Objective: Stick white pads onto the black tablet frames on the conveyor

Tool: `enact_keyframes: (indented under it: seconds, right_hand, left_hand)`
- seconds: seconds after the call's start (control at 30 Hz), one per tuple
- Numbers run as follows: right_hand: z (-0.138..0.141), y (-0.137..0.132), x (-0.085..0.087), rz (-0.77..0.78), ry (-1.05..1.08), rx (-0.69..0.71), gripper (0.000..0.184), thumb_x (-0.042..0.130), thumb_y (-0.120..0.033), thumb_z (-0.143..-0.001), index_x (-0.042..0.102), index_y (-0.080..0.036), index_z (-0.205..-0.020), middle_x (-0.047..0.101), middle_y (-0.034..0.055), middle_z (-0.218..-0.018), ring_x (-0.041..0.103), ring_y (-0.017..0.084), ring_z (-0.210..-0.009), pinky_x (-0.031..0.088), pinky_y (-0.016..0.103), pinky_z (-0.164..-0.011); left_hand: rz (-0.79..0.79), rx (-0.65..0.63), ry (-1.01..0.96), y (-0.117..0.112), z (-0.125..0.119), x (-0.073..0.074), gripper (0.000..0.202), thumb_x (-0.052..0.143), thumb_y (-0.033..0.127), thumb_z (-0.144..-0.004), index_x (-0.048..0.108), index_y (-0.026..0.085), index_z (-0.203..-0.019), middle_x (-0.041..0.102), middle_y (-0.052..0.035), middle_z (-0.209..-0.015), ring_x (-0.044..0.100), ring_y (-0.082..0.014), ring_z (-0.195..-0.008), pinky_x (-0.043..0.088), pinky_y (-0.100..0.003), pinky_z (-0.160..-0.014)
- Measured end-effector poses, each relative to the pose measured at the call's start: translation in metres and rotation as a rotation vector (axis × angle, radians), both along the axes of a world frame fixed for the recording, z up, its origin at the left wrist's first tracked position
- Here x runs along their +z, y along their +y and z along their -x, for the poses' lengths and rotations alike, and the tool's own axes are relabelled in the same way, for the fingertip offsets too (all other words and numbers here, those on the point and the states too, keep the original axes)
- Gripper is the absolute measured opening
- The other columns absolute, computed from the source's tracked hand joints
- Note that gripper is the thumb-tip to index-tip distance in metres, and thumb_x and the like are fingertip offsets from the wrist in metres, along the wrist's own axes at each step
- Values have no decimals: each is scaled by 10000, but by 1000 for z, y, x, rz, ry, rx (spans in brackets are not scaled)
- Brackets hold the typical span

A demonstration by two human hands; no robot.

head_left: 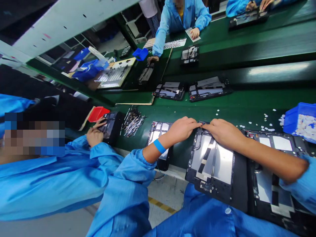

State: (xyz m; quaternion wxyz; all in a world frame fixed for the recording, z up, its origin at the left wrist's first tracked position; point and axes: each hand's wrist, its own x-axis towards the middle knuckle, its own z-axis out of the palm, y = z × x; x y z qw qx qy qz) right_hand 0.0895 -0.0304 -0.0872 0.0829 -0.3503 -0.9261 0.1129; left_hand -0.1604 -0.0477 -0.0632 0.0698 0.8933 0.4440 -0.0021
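Observation:
An opened tablet (224, 164) with its silver batteries and black ribbon cable exposed lies in front of me, tilted over the table's near edge. At its upper left corner, the fingertips of my left hand (184, 129) and my right hand (222, 131) meet, both pinched. Whatever small part is between them, if any, is too small to make out. Beneath my left wrist, which wears a blue band, another opened tablet (163, 158) is partly covered. My right forearm passes over a further opened tablet (264, 184).
Small white scraps (268, 125) lie near a blue bin (296, 115) of similar pieces. A pile of thin strips (133, 121) sits left, beside a co-worker's hands (95, 135) on a black device. More opened tablets (169, 90) lie across the green table, with other people beyond.

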Motion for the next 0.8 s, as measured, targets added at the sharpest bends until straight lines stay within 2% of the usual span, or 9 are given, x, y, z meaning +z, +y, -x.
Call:
enact_keyframes:
  seconds: [0.1, 0.23, 0.3, 0.33, 0.43, 0.53, 0.67, 0.73, 0.8]
  right_hand:
    - [2, -5, 2, -85, -83, 75, 381, 496, -153, -1018, 679, -224, -1344, 644, 104, -999, 561, 224, -860, 383, 305, -694]
    - [13, -3, 14, -116, -172, 106, 400, 521, -79, -959, 689, -175, -1310, 655, 133, -1060, 603, 245, -890, 395, 313, -656]
    - [7, -1, 21, -72, -112, 122, 416, 503, -83, -971, 693, -198, -1323, 676, 118, -1063, 633, 235, -896, 443, 312, -696]
    - [-1, 0, 25, -49, -43, 100, 424, 486, -94, -985, 688, -212, -1339, 691, 107, -1069, 649, 229, -910, 471, 314, -735]
    - [-47, -8, 35, -52, 210, -130, 419, 441, -190, -1037, 660, -208, -1394, 734, 102, -1141, 690, 245, -1017, 528, 349, -853]
    - [-116, -36, 43, -78, 308, -378, 374, 452, -306, -1050, 717, -196, -1290, 758, 107, -1172, 709, 279, -1068, 549, 401, -902]
    - [-203, -109, 50, 28, 353, -642, 327, 521, -360, -1018, 747, -227, -1214, 774, 81, -1174, 726, 264, -1038, 559, 394, -896]
    - [-238, -148, 45, 146, 396, -839, 318, 556, -380, -997, 755, -236, -1199, 784, 65, -1115, 727, 237, -948, 561, 352, -788]
    - [-272, -182, 34, 243, 513, -1100, 297, 620, -418, -949, 770, -227, -1118, 781, 52, -972, 700, 210, -811, 532, 315, -674]
  left_hand:
    - [24, 39, -8, 1, 1, 0, 480, 406, 147, -1051, 634, 277, -1452, 712, -55, -1280, 613, -217, -1071, 480, -350, -942]
    - [81, 53, -18, 2, -1, 4, 501, 412, 129, -1028, 641, 282, -1447, 712, -71, -1273, 629, -225, -1093, 478, -373, -989]
    - [129, 134, -117, -2, -2, 5, 509, 446, 142, -1009, 608, 261, -1477, 706, -79, -1302, 636, -229, -1138, 482, -373, -1021]
    - [160, 220, -189, -7, -3, 5, 508, 462, 167, -1007, 584, 239, -1495, 711, -86, -1292, 648, -228, -1133, 494, -367, -1013]
    - [318, 495, -368, -31, -7, 3, 500, 514, 322, -1011, 571, 154, -1479, 754, -95, -1139, 699, -223, -987, 542, -337, -896]
    - [420, 569, -407, -66, -15, 3, 493, 538, 419, -987, 637, 155, -1392, 763, -66, -971, 703, -215, -839, 542, -311, -786]
    - [429, 562, -426, -111, -25, -2, 540, 521, 453, -951, 625, 172, -1400, 714, -7, -787, 664, -193, -668, 513, -273, -646]
    - [428, 611, -429, -122, -22, -16, 624, 546, 539, -914, 595, 194, -1432, 693, 24, -720, 652, -194, -599, 504, -270, -597]
    - [443, 704, -433, -124, -16, -32, 730, 575, 633, -861, 565, 217, -1460, 671, 49, -644, 626, -203, -520, 494, -277, -537]
